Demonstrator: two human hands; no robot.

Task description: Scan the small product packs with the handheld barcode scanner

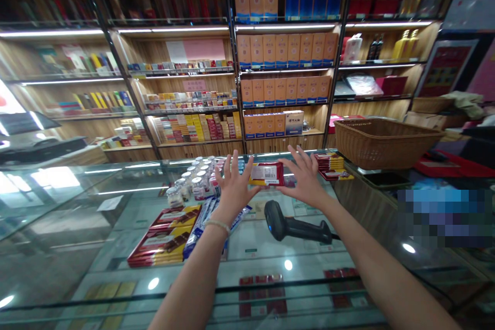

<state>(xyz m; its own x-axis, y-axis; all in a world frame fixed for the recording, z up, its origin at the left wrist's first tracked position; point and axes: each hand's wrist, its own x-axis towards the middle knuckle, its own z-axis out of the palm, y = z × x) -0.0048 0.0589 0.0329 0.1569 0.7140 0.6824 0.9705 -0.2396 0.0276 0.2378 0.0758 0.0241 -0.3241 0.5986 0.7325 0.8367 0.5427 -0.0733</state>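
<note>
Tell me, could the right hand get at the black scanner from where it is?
Probably yes: the black scanner lies on the glass counter close to the right hand, with nothing visible standing between them. That hand is at one end of a chocolate bar, though, so it may have to leave that first.

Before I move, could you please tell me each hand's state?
Left hand: spread, at the left end of the red packet; grip cannot be told.
Right hand: spread, at its right end; grip cannot be told.
</note>
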